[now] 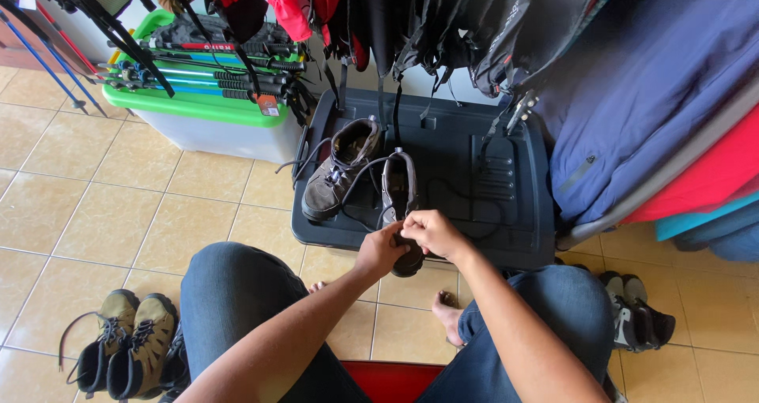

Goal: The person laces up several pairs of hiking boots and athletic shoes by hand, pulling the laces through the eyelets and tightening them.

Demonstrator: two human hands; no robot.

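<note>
The person sits with both knees in blue jeans at the bottom of the frame; both arms reach up to the middle. The left hand [381, 250] and the right hand [431, 233] meet at the toe end of a brown shoe [398, 193] that lies on a dark plastic box lid [506, 213] in the middle of the frame; both hands are closed on the front of that shoe, where the dark lace [360, 174] runs, though the fingers hide just what they pinch. The second brown shoe [336, 174] of the pair lies just beside it to the left, tilted, its laces loose and trailing off the lid's edge.

To do this well, it looks best to keep one hand holding the shoe still while the other pulls the lace; pull it slowly, so it does not knot; keep the loose ends away from the other shoe.

In the lower left of the frame another pair of tan shoes [126, 344] stands on the tiled floor [103, 205]; a grey and white shoe [632, 320] is in the lower right. In the upper left a clear tub with a green lid [198, 107] holds walking poles [198, 75]; jackets and bags [648, 79] hang across the top and right.
</note>
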